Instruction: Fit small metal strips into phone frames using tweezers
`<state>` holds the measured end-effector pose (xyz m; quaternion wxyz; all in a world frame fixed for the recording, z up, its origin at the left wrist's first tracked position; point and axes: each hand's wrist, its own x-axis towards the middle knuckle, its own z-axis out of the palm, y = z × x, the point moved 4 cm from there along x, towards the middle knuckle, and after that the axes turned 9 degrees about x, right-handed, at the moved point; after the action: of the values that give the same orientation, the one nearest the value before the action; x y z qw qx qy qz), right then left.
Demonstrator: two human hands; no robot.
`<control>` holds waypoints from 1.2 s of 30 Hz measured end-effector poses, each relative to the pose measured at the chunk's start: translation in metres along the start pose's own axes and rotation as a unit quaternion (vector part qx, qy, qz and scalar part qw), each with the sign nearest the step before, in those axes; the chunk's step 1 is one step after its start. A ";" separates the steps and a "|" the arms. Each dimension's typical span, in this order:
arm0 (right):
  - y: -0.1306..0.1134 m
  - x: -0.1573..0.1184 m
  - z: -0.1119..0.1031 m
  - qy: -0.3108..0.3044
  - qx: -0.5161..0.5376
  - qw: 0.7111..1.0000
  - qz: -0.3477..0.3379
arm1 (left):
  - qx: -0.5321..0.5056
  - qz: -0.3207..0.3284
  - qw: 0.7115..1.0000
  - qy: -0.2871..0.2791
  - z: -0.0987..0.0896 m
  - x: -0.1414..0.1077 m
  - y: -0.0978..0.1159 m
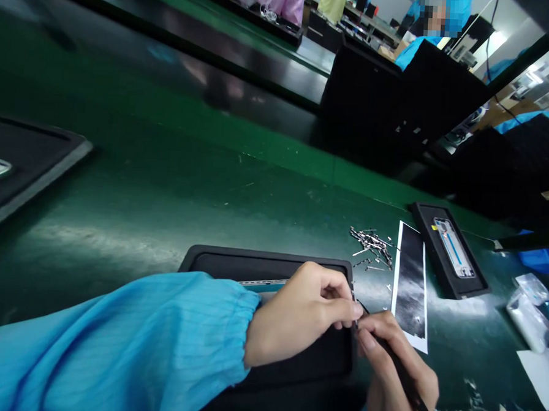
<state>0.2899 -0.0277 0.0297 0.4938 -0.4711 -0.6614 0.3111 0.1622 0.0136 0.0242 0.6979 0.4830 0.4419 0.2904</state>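
Note:
My left hand (296,314) is closed in a pinch over the right end of a black foam tray (272,257). Between its thumb and fingers is a small thin strip (353,290), too small to make out fully. My right hand (398,353) grips black tweezers (418,404), whose tip meets the left fingertips at the strip. Partly covered by the left hand and sleeve, a flat piece with a blue strip (265,286) lies in the tray. Right of the hands, a pile of small thin strips (372,247) is scattered on the bench.
Beside the pile lies a black sheet with white edges (410,280). Another foam tray (475,289) holds a phone frame (455,249). Plastic bags (529,317) sit at far right, a dark tray (32,168) at far left. Co-workers are beyond the green bench (164,193).

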 end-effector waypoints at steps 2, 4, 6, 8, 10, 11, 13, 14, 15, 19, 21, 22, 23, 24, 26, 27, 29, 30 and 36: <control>-0.003 -0.001 0.000 -0.003 0.027 1.000 -0.008 | -0.032 -0.014 0.999 0.001 0.000 -0.002 0.001; -0.005 -0.002 0.000 -0.006 0.038 0.999 -0.019 | -0.047 -0.021 0.999 0.000 0.000 -0.004 0.001; -0.005 -0.003 0.000 -0.011 0.039 0.999 -0.026 | -0.057 -0.025 0.998 0.000 0.002 -0.005 0.000; -0.006 -0.002 0.000 -0.014 0.038 0.999 -0.034 | -0.063 -0.024 0.998 0.003 0.003 -0.006 -0.001; -0.007 -0.002 0.001 -0.014 0.038 0.998 -0.046 | -0.061 -0.018 0.998 0.006 0.004 -0.008 -0.002; -0.008 -0.002 0.002 -0.013 0.038 0.998 -0.050 | -0.058 -0.014 0.998 0.007 0.004 -0.008 -0.002; -0.009 -0.003 0.002 -0.015 0.035 0.998 -0.053 | -0.049 -0.006 0.999 0.007 0.005 -0.010 -0.002; -0.010 -0.003 0.003 -0.018 0.031 0.998 -0.051 | -0.044 -0.005 0.999 0.006 0.005 -0.011 -0.002; -0.010 -0.003 0.003 -0.023 0.027 0.998 -0.051 | -0.039 -0.005 0.999 0.006 0.006 -0.012 -0.002; -0.013 -0.004 0.001 -0.041 0.016 0.997 -0.063 | -0.011 0.006 1.000 0.014 0.005 -0.015 -0.002; -0.015 -0.004 0.001 -0.053 0.012 0.996 -0.069 | -0.004 0.017 1.000 0.020 0.005 -0.016 -0.002; -0.016 -0.004 0.001 -0.057 0.009 0.996 -0.071 | -0.008 0.020 1.000 0.022 0.006 -0.016 -0.003; -0.016 -0.004 0.001 -0.060 0.004 0.995 -0.074 | -0.017 0.019 0.999 0.021 0.006 -0.016 -0.003; -0.017 -0.004 0.001 -0.060 -0.003 0.995 -0.079 | -0.029 0.014 0.999 0.021 0.005 -0.016 -0.003; -0.018 -0.005 0.001 -0.046 -0.023 0.994 -0.097 | -0.048 0.002 0.999 0.012 0.002 -0.014 -0.001; -0.019 -0.006 0.000 -0.035 -0.037 0.993 -0.106 | -0.042 -0.001 0.999 0.004 -0.001 -0.014 0.000; -0.019 -0.007 -0.001 -0.008 -0.067 0.992 -0.111 | 0.039 0.010 0.999 0.004 -0.011 -0.013 0.005; -0.018 -0.007 -0.002 0.004 -0.079 0.991 -0.104 | 0.115 0.024 0.993 0.015 -0.018 -0.013 0.007; -0.009 -0.006 0.001 -0.034 -0.141 0.986 -0.086 | 0.579 0.134 0.803 0.046 -0.048 -0.021 0.002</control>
<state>0.2864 -0.0362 0.0349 0.4244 -0.4664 -0.7532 0.1870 0.1099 0.0164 0.0265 0.2222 0.8376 0.4903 0.0927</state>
